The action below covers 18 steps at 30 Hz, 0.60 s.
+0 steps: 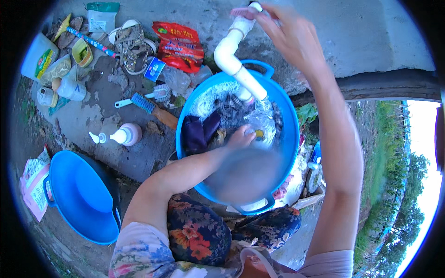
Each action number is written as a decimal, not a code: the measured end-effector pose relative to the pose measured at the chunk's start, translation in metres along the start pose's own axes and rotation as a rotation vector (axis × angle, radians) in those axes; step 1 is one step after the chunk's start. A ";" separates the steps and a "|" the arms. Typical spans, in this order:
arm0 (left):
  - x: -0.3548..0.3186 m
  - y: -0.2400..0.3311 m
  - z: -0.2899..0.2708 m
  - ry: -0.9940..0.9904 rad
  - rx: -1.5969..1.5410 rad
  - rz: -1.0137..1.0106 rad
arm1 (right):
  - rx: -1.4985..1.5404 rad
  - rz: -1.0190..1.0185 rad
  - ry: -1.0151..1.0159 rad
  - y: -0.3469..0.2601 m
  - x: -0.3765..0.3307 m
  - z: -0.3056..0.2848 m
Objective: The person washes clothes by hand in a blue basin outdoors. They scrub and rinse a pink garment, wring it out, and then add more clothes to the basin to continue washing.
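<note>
A large blue tub (294, 134) stands before me, holding suds, dark wet cloth (200, 132) and checked cloth. Inside it, my left hand (241, 137) is closed at the edge of a clear, shiny plastic thing (262, 119) with a yellow spot; its exact kind is unclear. A white bent pipe (228, 54) reaches down over the tub, its lower end just above that clear thing. Up at the pipe's top, my right hand (292, 34) is slightly blurred, its fingers closed around the tap (255, 6). Pink material is wrapped there. A blurred round patch hides the tub's near part.
A second blue tub (88, 194) stands at the left. Between them are a pump bottle (127, 134), a loose pump head (97, 137) and a wooden-handled blue brush (155, 111). A red packet (178, 46), sandals (132, 46) and several containers lie farther back. A wall rises behind.
</note>
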State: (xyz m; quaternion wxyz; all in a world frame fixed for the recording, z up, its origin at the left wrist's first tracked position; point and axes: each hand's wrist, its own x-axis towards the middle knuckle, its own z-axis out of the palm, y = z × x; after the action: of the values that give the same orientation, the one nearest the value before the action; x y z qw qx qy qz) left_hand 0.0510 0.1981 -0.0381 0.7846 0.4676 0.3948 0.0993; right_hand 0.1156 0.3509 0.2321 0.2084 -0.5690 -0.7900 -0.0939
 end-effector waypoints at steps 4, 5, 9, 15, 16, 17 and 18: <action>-0.015 0.018 -0.005 0.012 -0.055 -0.085 | -0.257 -0.119 -0.143 0.000 0.033 0.030; -0.017 0.020 0.007 0.135 -0.133 -0.056 | -0.351 -0.146 -0.178 0.002 0.036 0.026; -0.005 0.002 -0.006 0.159 -0.151 -0.048 | -0.305 0.173 -0.263 -0.020 0.053 0.032; -0.008 0.009 0.011 0.100 -0.239 -0.083 | 0.098 0.470 -0.119 0.010 -0.002 0.006; -0.012 0.013 0.014 0.096 -0.291 -0.089 | 0.285 0.528 -0.013 0.029 -0.041 0.000; -0.014 0.014 -0.003 0.134 -0.341 -0.128 | 0.219 0.510 -0.101 0.058 -0.071 0.020; -0.016 0.018 -0.005 0.112 -0.397 -0.163 | 0.212 0.657 -0.110 0.051 -0.121 0.024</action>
State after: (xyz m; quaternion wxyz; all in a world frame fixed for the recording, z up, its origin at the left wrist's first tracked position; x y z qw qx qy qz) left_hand 0.0405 0.2030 -0.0159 0.8436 0.2642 0.4470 0.1370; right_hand 0.1904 0.2736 0.1531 0.2427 -0.7722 -0.5800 0.0914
